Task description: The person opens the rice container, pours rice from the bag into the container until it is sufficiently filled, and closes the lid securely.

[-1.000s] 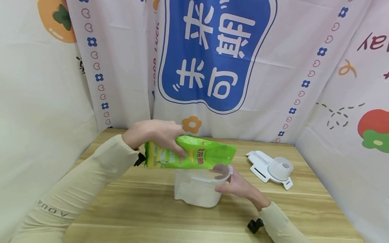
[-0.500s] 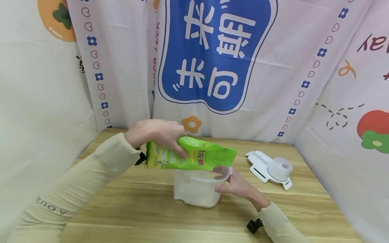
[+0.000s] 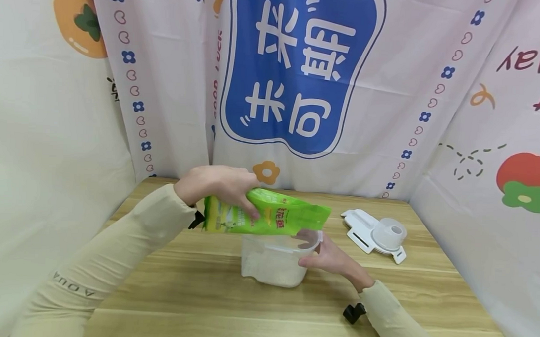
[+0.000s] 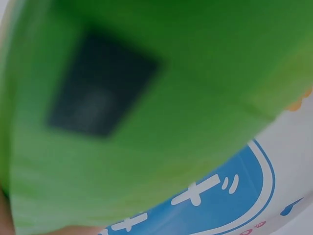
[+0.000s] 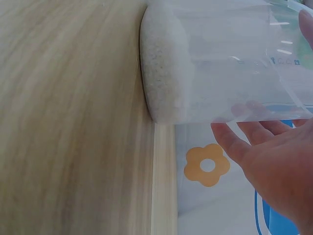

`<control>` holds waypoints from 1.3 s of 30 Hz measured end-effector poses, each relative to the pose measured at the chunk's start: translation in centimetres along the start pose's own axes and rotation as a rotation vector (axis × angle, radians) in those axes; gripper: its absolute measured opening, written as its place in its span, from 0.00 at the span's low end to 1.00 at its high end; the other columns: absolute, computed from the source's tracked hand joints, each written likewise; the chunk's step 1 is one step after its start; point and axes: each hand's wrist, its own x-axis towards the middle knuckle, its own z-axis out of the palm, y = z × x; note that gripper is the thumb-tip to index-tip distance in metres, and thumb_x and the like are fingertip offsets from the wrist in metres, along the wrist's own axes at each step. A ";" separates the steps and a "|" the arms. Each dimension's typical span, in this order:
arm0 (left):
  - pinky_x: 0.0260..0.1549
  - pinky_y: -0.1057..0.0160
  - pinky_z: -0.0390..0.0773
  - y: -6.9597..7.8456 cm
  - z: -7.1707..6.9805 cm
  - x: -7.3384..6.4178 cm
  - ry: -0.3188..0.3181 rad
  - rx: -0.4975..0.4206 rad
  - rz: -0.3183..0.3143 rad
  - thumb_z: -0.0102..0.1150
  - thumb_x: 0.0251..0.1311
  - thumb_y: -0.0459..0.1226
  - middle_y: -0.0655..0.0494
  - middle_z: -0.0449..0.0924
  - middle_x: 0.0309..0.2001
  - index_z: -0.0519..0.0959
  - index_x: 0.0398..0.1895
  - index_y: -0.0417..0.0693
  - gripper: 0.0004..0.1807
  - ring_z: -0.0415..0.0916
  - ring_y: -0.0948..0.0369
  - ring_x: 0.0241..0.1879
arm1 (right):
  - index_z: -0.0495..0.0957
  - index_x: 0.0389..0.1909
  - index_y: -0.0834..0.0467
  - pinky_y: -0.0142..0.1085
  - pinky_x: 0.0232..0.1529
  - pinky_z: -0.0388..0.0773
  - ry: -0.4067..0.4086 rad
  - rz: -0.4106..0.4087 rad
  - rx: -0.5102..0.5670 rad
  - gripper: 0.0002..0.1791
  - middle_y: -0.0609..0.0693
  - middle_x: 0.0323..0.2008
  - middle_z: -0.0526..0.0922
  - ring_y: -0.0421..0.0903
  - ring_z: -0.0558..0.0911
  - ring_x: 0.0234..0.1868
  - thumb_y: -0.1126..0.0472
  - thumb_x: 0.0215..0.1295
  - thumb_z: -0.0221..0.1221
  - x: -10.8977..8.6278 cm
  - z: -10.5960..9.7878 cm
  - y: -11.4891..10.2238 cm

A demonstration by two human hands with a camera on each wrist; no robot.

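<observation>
My left hand (image 3: 225,184) grips a green and yellow plastic bag (image 3: 290,214) from above, thumb on its near face. The bag lies nearly level over the mouth of a clear plastic container (image 3: 273,268), hiding part of its rim. Around the container's right side, close below the rim, my right hand (image 3: 329,257) holds on, thumb in front and fingers behind. Seen from the right wrist, pale rice-like grains (image 5: 164,73) cover the bottom of the upright container. Green bag film (image 4: 171,161) with a dark patch fills most of the left wrist view.
To the right on the wooden table (image 3: 180,294) lies a white lid (image 3: 361,231) with a translucent round cup (image 3: 389,234) on it. Printed cloth (image 3: 174,86) hangs behind the table, and more cloth flanks both sides.
The bag and my left hand have shifted very slightly to the right. More pale grains show in the container than a second ago. My right hand keeps its place.
</observation>
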 end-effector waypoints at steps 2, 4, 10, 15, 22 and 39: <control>0.28 0.66 0.84 0.0 0.0 0.0 0.002 0.001 0.006 0.68 0.57 0.53 0.58 0.85 0.32 0.78 0.48 0.51 0.22 0.84 0.63 0.27 | 0.53 0.74 0.55 0.58 0.62 0.73 0.001 -0.002 -0.001 0.48 0.66 0.65 0.68 0.67 0.70 0.65 0.62 0.56 0.69 0.0 0.0 0.0; 0.28 0.66 0.84 0.0 0.0 0.0 0.004 0.001 0.013 0.68 0.57 0.53 0.58 0.85 0.32 0.78 0.49 0.51 0.23 0.84 0.63 0.27 | 0.54 0.74 0.56 0.58 0.62 0.73 0.005 0.002 -0.002 0.47 0.66 0.65 0.68 0.67 0.70 0.65 0.62 0.56 0.69 -0.1 0.0 0.0; 0.26 0.66 0.84 0.1 -0.2 0.0 0.010 0.013 0.023 0.68 0.56 0.52 0.58 0.85 0.31 0.78 0.50 0.52 0.23 0.84 0.63 0.26 | 0.56 0.72 0.59 0.58 0.62 0.73 0.010 0.008 0.002 0.46 0.66 0.64 0.69 0.68 0.70 0.65 0.62 0.55 0.69 -0.1 0.1 -0.1; 0.26 0.66 0.84 0.3 -0.4 0.0 0.012 0.024 0.025 0.68 0.56 0.52 0.57 0.85 0.31 0.79 0.49 0.51 0.22 0.84 0.63 0.25 | 0.56 0.71 0.62 0.58 0.61 0.73 0.017 0.012 0.001 0.45 0.68 0.64 0.69 0.69 0.70 0.65 0.61 0.55 0.70 -0.2 0.1 -0.1; 0.26 0.66 0.84 0.5 -0.5 -0.1 0.009 0.023 0.024 0.68 0.56 0.52 0.57 0.85 0.31 0.79 0.49 0.51 0.22 0.84 0.63 0.26 | 0.59 0.67 0.67 0.56 0.61 0.74 0.017 0.018 -0.007 0.42 0.71 0.63 0.69 0.70 0.69 0.65 0.59 0.57 0.70 -0.3 0.1 -0.1; 0.26 0.67 0.84 1.0 -0.5 0.2 0.000 0.056 0.023 0.69 0.55 0.51 0.57 0.85 0.32 0.78 0.48 0.50 0.22 0.84 0.63 0.26 | 0.59 0.70 0.63 0.61 0.61 0.72 -0.004 0.007 -0.005 0.43 0.68 0.63 0.69 0.72 0.69 0.64 0.64 0.56 0.68 -0.2 0.0 -0.3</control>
